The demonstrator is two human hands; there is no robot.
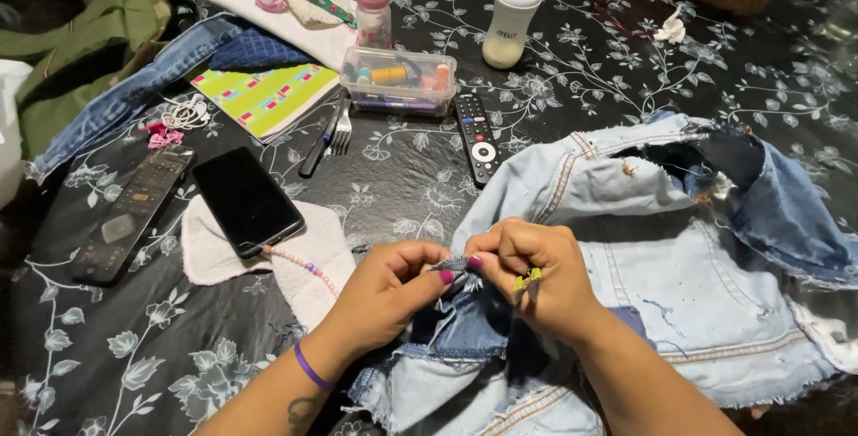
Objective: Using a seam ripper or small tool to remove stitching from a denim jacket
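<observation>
Centrally, left hand point(393, 289) and right hand point(527, 275) both pinched shut on a frayed edge of the pale blue patchwork denim garment point(643, 248), which lies on the black floral-cloth counter point(411, 177). Right hand also grips a small yellow-green tool point(527, 280). Edges elsewhere ragged; work looks unfinished.

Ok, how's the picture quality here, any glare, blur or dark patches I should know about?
Head view: sharp in the middle, where the left hand and right hand pinch a fold of pale denim; soft glare off the glossy floral tablecloth near the baby bottle; the phone screen is black with little reflection; the corners fall dark, and the edges bend slightly.
</observation>
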